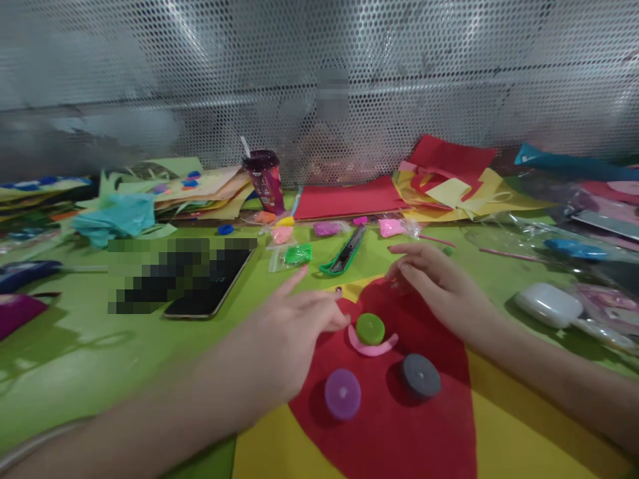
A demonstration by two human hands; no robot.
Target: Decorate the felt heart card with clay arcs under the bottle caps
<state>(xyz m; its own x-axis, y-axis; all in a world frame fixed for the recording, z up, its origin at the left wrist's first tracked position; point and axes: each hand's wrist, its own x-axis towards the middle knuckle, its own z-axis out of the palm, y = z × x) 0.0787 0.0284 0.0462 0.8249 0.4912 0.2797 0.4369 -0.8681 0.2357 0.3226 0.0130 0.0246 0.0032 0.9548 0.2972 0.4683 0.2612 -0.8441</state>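
Observation:
My left hand (294,332) reaches over the left part of a red paper heart (394,426), one finger stretched outward and the others bent. Its lower fingertips are close to the left end of a curved pink strip (372,349); whether they touch it I cannot tell. My right hand (434,286) hovers at the heart's upper right with loosely bent fingers apart and nothing visible in them. Above the strip's curve sits a round green disc (370,328). Nearer me are a purple disc (343,394) and a dark grey disc (421,376). Yellow paper (269,446) lies beneath the heart.
Beyond my hands is a green-handled cutter (345,251), beside small bags of green clay (298,253) and pink clay (392,227). A black phone (214,279) lies left. Behind stand a lidded cup (264,179) and red paper (349,198). A white case (548,305) is right.

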